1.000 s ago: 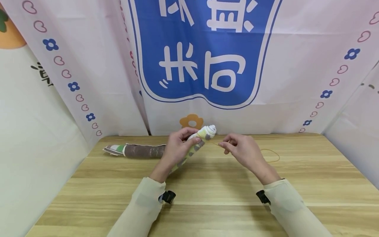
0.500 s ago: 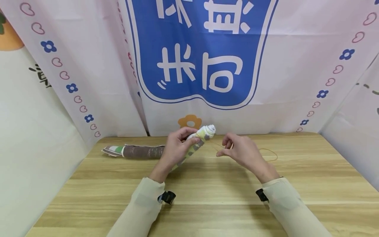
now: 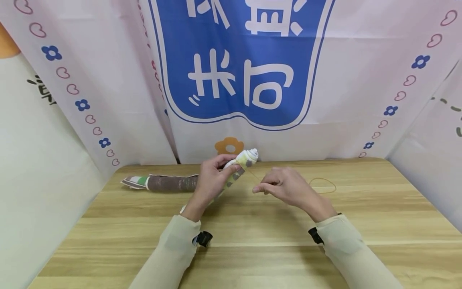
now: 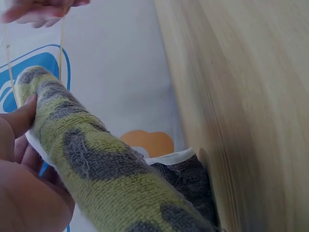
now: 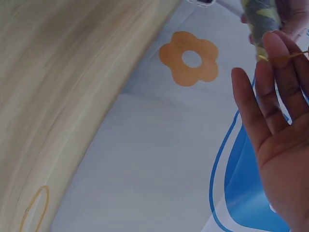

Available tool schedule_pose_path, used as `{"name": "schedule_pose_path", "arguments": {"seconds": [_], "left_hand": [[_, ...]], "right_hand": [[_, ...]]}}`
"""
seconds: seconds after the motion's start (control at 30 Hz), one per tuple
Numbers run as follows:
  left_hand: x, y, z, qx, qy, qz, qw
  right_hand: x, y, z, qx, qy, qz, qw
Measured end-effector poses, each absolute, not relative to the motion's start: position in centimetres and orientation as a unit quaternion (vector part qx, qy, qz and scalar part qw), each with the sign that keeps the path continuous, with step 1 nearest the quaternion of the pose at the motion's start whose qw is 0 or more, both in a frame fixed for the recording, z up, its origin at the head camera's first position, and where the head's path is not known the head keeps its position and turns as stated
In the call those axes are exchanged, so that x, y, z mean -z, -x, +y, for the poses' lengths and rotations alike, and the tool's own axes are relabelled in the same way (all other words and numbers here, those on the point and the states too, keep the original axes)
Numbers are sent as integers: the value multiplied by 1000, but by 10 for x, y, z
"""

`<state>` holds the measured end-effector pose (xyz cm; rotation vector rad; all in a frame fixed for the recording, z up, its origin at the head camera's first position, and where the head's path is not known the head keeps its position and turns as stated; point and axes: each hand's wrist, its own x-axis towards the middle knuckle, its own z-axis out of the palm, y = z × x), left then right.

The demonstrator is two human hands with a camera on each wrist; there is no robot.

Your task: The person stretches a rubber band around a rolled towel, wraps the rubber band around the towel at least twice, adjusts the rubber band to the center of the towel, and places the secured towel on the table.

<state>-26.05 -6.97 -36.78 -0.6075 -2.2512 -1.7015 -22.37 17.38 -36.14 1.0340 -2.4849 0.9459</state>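
My left hand (image 3: 211, 178) grips a rolled towel (image 3: 249, 156), yellow-green with grey spots and a white coiled end, held slanting above the table. In the left wrist view the thumb lies along the towel (image 4: 116, 164) near its far end. To the right, my right hand (image 3: 288, 186) holds a thin yellow rubber band (image 3: 254, 174) stretched away from the towel. Two strands of this rubber band (image 4: 61, 48) run up to the right hand in the left wrist view. The towel's lower end is partly hidden behind the left hand and wrist.
A brown rolled towel (image 3: 171, 183) with a green, grey and white end lies at the back left, partly behind the left hand. Another yellow rubber band (image 3: 335, 186) lies on the wooden table (image 3: 260, 241) beyond the right wrist. A printed curtain (image 3: 346, 100) hangs behind the table.
The right hand's fingers have shifted on the rubber band, and the hand is slightly lower and more to the left in view. The left hand keeps its grip on the towel.
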Motion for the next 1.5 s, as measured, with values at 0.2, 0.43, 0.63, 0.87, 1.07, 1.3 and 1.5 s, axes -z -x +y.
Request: {"name": "schedule_pose_path", "arguments": {"seconds": [0.2, 0.43, 0.63, 0.87, 1.07, 1.3, 1.5], "left_hand": [[371, 261, -69, 552, 201, -797, 142], [372, 262, -69, 535, 195, -809, 145], [372, 263, -69, 540, 196, -805, 147], [370, 262, -70, 537, 195, -808, 144], [371, 261, -71, 534, 192, -809, 152], [370, 261, -70, 535, 187, -809, 156], [369, 261, -71, 536, 163, -814, 157]], "right_hand": [[359, 222, 170, -386, -399, -827, 85], [361, 219, 163, -438, -402, -801, 75], [361, 219, 159, -474, -429, -760, 115], [362, 220, 153, -392, -464, -759, 237], [362, 219, 150, -312, -457, -754, 355], [364, 220, 150, -255, -389, -772, 434], [366, 219, 149, -223, -347, -790, 453]]}}
